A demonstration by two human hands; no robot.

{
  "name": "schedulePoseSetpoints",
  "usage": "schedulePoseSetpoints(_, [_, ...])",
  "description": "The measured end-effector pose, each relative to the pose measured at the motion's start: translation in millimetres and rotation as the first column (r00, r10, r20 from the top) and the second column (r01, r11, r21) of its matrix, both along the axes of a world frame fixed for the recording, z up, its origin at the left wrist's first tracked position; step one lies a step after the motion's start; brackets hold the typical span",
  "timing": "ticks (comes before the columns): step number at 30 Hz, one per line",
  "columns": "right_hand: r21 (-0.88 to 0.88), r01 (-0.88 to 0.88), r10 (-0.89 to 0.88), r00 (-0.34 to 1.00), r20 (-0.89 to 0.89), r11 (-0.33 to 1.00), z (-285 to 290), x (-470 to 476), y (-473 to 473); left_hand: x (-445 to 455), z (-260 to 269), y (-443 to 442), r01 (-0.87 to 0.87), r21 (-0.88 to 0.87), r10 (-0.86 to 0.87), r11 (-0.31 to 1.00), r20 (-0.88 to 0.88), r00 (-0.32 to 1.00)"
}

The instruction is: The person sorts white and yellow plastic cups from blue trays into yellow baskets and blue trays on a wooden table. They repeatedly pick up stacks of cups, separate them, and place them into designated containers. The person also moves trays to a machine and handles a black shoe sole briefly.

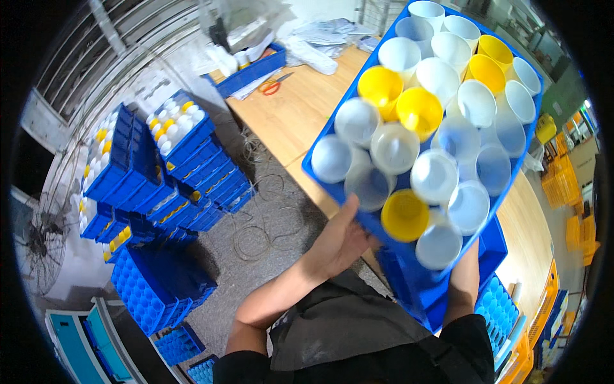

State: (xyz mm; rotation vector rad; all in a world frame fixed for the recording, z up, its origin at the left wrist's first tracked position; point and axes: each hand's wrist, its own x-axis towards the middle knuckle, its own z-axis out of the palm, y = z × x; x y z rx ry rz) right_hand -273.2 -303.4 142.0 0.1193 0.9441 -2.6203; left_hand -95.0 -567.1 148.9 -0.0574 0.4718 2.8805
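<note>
A blue plastic crate (331,192) is tilted up in front of me, over the wooden table and close to the camera. It holds many cups, some white or translucent like this white cup (435,176), others yellow like this yellow cup (405,215). At the crate's near left corner, my left hand (343,242) grips the wall with the thumb up by the rim. My right hand (467,261) reaches under the near right edge; its fingers are hidden by the crate. Another blue crate (494,245) lies beneath the held one, partly covered.
Blue crates filled with cups (192,149) stand stacked on the floor at left, with blue cup-holder trays (139,288) nearer. Orange-handled scissors (271,87) and a blue bin (254,72) are on the wooden table (278,115). Loose cable (252,242) lies coiled on the floor.
</note>
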Motion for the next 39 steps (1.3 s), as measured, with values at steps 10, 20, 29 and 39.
schedulePoseSetpoints(10, [-0.237, -0.587, 0.568, 0.809, -0.15, 0.774, -69.4, 61.0, -257.2, 149.6, -102.0, -206.8, -0.272, -0.477, 0.512, 0.836, 0.495, 0.702])
schedulePoseSetpoints(20, [0.912, 0.383, 0.36, 0.879, -0.312, -0.146, -351.5, -256.7, -346.9, 294.4, -182.4, -189.3, -0.214, -0.957, 0.955, 0.197, 0.237, -0.177])
schedulePoseSetpoints(29, [0.844, -0.256, 0.44, 0.898, 0.027, 0.471, -301.4, -375.7, -479.2, 244.3, -240.6, -133.1, 0.34, -0.756, 0.66, 0.56, 0.158, -0.735])
schedulePoseSetpoints(39, [0.916, -0.401, 0.533, -0.78, -0.328, -0.023, -159.5, 95.3, -571.2, 227.3, -270.2, -140.7, 0.274, -0.625, 0.566, 0.731, 0.332, -0.754])
